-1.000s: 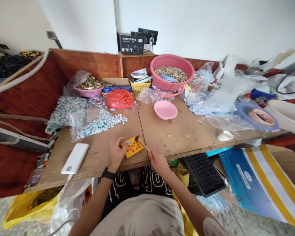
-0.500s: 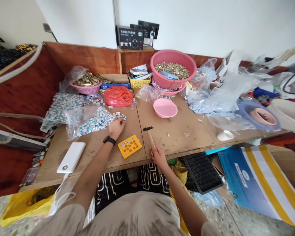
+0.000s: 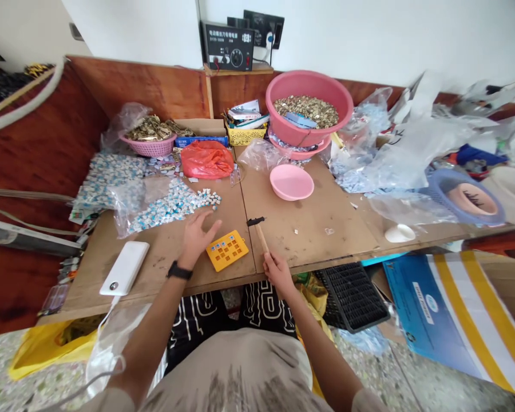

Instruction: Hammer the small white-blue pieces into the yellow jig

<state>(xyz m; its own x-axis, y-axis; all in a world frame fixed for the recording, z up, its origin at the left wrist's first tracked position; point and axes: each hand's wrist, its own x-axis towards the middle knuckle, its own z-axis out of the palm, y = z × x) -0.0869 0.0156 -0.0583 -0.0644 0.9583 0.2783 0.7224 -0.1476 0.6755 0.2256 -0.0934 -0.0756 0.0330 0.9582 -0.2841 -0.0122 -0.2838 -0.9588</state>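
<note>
My left hand (image 3: pixel 196 236) hovers over the table with thumb and fingers spread apart; I see nothing in it. It is just left of a yellow plastic tray (image 3: pixel 227 250) with small square pockets, some filled with blue-and-white pieces. Beyond the fingers lies a loose pile of small blue-and-white pieces (image 3: pixel 167 205). My right hand (image 3: pixel 278 273) is wrapped around the wooden handle of a small hammer (image 3: pixel 261 237). The hammer's black head points away from me, to the right of the tray.
A pink bowl (image 3: pixel 292 182) stands ahead of the hammer. Behind it, a large pink basin (image 3: pixel 309 134) holds brass-coloured parts. A red bag (image 3: pixel 207 159) and a pink basket (image 3: pixel 151 147) stand at the back left. A white power bank (image 3: pixel 125 268) lies left; a paper cup (image 3: pixel 400 233) lies right.
My left hand has drawn back from the pile towards me, and its fingers have spread. My right hand still grips the hammer in nearly the same place.
</note>
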